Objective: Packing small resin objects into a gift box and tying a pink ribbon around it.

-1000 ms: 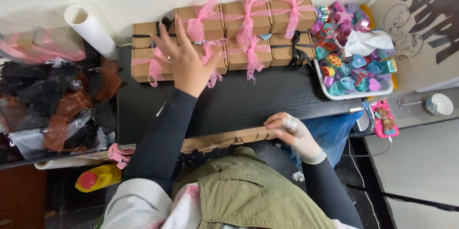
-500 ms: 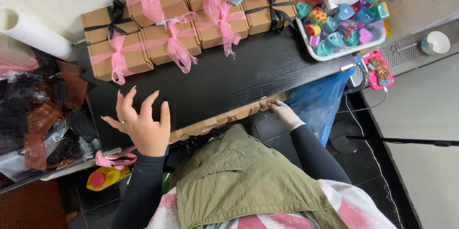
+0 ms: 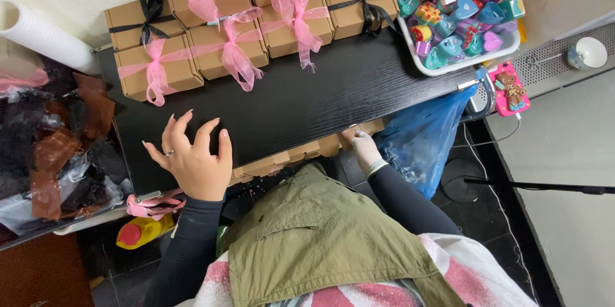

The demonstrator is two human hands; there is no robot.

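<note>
Head view: ribboned cardboard boxes (image 3: 224, 50)

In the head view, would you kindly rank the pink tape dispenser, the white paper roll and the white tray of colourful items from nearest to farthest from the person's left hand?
From the left hand:
1. Pink tape dispenser, just below it at the table's edge.
2. White paper roll, up at the far left.
3. White tray, far across at the upper right.

— Black wood-grain tabletop (image 3: 301, 105), long and flat. On it?
— Brown cardboard gift boxes (image 3: 224, 50) tied with pink and black ribbons, along the far edge. White plastic tray (image 3: 471, 63) of colourful small trinkets, far right corner.
</note>
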